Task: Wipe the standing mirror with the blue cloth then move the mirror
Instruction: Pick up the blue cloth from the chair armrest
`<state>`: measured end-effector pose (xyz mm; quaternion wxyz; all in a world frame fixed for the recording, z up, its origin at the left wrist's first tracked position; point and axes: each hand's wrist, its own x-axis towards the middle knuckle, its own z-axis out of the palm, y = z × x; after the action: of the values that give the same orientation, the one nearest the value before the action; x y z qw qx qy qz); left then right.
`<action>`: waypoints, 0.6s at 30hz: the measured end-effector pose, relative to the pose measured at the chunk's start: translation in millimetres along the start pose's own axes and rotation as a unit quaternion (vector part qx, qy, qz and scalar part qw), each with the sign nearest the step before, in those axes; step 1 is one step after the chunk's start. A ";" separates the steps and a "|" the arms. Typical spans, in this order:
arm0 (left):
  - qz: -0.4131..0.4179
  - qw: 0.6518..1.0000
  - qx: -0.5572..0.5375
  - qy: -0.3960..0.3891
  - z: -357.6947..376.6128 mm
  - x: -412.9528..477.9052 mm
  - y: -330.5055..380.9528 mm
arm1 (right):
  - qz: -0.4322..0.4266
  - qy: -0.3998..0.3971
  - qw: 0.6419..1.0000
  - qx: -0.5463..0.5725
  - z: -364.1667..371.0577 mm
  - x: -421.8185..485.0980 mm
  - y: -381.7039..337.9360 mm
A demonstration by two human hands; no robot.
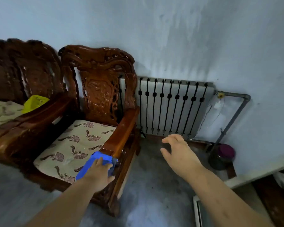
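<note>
Resting on the wooden armchair (95,102), the blue cloth (97,161) drapes its right armrest's front end, pinched under the left hand (99,173). Right hand (179,153), beside that armrest, hangs spread, empty. No mirror shows.

Left hand (99,172) on blue cloth (95,163) at chair armrest (121,133); right hand (179,151) spread.
</note>
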<state>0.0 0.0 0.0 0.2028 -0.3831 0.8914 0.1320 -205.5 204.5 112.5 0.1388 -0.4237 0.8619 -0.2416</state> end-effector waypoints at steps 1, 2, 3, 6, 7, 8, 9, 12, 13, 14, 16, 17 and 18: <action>-0.009 1.000 0.003 -0.023 7.7 0.7 -3.5 | 0.004 -0.007 1.000 0.001 4.7 -0.5 0.3; -0.024 0.999 0.002 -0.038 12.9 1.2 -6.1 | 0.009 -0.006 1.000 0.003 7.3 -0.4 0.1; -0.034 0.998 0.012 -0.050 21.3 3.5 -9.5 | 0.007 -0.008 1.000 0.002 12.8 -2.0 1.1; -0.047 0.995 0.036 -0.074 36.2 9.2 -15.6 | 0.009 -0.020 1.000 -0.008 26.5 -5.1 2.9; -0.047 0.995 0.039 -0.076 40.6 12.0 -17.1 | 0.009 -0.018 1.000 -0.010 30.3 -6.0 3.6; -0.046 0.995 0.041 -0.075 44.0 14.5 -18.5 | 0.009 -0.015 1.000 -0.007 32.9 -7.3 3.2; -0.044 0.996 0.040 -0.073 48.7 18.2 -20.0 | 0.008 -0.013 1.000 -0.007 36.9 -7.8 4.2; -0.033 0.996 0.040 -0.073 60.2 29.6 -17.6 | 0.002 -0.010 1.000 -0.012 50.2 -10.4 9.6; -0.030 0.996 0.041 -0.072 63.0 34.1 -16.7 | 0.000 -0.007 1.000 -0.015 53.9 -11.2 11.4; -0.029 0.996 0.044 -0.072 64.4 38.0 -16.1 | -0.001 -0.005 1.000 -0.017 57.0 -11.6 13.2; -0.032 0.995 0.054 -0.071 68.2 46.4 -15.6 | -0.004 0.000 1.000 -0.021 64.5 -12.7 18.0; -0.034 0.995 0.057 -0.073 71.1 51.1 -16.2 | -0.004 0.003 1.000 -0.023 67.4 -13.7 20.2; -0.039 0.995 0.059 -0.075 73.4 54.8 -17.5 | -0.003 0.002 1.000 -0.026 69.5 -14.6 22.2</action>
<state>-2.2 -17.6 -91.6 0.2963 -0.3937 0.8644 0.0996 -180.6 207.0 42.5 0.1255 -0.4290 0.8670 -0.2205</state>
